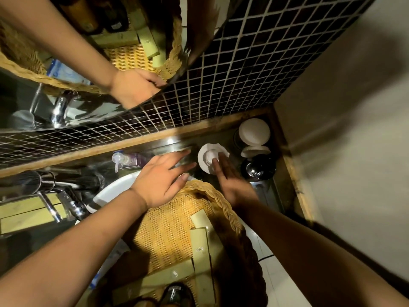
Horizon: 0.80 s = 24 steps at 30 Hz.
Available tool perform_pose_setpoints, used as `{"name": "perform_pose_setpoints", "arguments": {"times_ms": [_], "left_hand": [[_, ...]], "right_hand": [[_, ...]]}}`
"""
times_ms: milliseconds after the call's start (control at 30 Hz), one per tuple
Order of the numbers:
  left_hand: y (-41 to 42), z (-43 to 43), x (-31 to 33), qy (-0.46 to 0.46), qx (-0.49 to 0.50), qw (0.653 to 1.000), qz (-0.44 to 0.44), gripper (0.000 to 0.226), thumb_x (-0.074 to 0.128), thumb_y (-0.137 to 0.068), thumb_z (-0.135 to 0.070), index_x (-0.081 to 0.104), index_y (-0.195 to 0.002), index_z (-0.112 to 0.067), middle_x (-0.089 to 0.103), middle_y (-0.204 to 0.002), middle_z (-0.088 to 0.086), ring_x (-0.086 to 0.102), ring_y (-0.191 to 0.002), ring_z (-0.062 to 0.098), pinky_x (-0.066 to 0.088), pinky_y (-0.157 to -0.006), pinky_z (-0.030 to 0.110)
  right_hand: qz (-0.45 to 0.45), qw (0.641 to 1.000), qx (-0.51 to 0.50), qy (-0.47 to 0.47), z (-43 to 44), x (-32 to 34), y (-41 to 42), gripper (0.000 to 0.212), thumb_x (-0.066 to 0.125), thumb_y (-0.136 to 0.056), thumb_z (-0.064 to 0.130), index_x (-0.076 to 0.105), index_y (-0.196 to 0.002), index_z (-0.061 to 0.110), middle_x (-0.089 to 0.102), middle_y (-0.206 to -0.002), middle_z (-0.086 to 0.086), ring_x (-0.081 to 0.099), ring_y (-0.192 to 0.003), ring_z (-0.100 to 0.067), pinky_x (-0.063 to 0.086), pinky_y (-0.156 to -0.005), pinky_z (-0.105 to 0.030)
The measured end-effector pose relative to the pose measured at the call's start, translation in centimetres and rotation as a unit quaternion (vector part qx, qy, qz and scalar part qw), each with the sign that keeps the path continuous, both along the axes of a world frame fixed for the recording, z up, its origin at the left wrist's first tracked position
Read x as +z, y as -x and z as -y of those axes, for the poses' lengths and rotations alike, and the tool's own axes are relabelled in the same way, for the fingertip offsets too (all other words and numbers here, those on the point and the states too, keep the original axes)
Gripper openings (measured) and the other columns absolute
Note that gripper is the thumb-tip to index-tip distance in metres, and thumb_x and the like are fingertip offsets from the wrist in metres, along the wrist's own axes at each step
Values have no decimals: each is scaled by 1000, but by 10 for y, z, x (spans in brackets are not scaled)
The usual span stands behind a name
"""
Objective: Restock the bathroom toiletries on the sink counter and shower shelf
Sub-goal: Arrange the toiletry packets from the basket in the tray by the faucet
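Observation:
A white pump bottle (207, 156) stands on the steel counter by the tiled wall. My right hand (230, 180) reaches to it with its fingers stretched out, the fingertips touching the pump head; it does not grip. My left hand (161, 180) hovers open just left of the bottle, fingers spread, above the far rim of a wicker basket (219, 200). The basket sits under my forearms and holds several pale green boxes (200, 247) and a dark bottle (177, 293).
A purple pump bottle (130, 160) stands left of my hands. White-lidded jars (254, 131) and a dark shiny pot (259, 168) fill the counter's right corner. The white basin (115, 189) and chrome faucet (66, 202) are at left. A mirror (66, 107) above reflects a hand and the basket.

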State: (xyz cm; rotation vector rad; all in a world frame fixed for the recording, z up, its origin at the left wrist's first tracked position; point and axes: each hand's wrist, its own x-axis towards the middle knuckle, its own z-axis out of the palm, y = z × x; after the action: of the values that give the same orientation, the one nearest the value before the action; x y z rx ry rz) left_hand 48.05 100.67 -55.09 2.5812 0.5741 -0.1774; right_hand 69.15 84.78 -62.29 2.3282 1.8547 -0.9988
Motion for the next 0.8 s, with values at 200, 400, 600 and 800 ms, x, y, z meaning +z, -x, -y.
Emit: {"name": "perform_pose_setpoints", "arguments": {"times_ms": [200, 400, 600, 800], "left_hand": [[1, -1, -4, 8, 4, 1000, 5, 51, 27, -102, -48, 58, -138, -30, 42, -154, 5, 41, -138, 27, 37, -106, 46], [0, 0, -4, 15, 8, 1000, 14, 52, 27, -102, -50, 59, -139, -31, 40, -156, 1, 42, -137, 25, 38, -105, 46], [1, -1, -5, 14, 6, 1000, 18, 48, 32, -102, -47, 58, -139, -31, 39, -157, 0, 33, -145, 24, 37, -108, 51], [1, 0, -3, -18, -5, 1000, -2, 53, 25, -103, -49, 54, -142, -31, 41, -155, 3, 31, -145, 25, 35, -108, 48]], "right_hand": [[36, 996, 13, -79, 0, 7, 0, 91, 50, -96, 54, -6, -159, 19, -15, -166, -1, -19, -150, -13, 5, -121, -31], [65, 995, 52, -59, 2, 10, -1, 80, 42, -103, 49, -2, -159, 13, -6, -166, -6, -12, -152, -20, 13, -123, -35], [39, 998, 38, -9, 6, 7, -3, 89, 37, -97, 62, -18, -155, 23, -21, -164, 1, -23, -148, -14, 8, -118, -33], [36, 999, -21, -29, -2, 5, 3, 77, 34, -94, 35, -8, -158, 27, -12, -166, 6, -15, -151, -14, 20, -120, -40]]}}
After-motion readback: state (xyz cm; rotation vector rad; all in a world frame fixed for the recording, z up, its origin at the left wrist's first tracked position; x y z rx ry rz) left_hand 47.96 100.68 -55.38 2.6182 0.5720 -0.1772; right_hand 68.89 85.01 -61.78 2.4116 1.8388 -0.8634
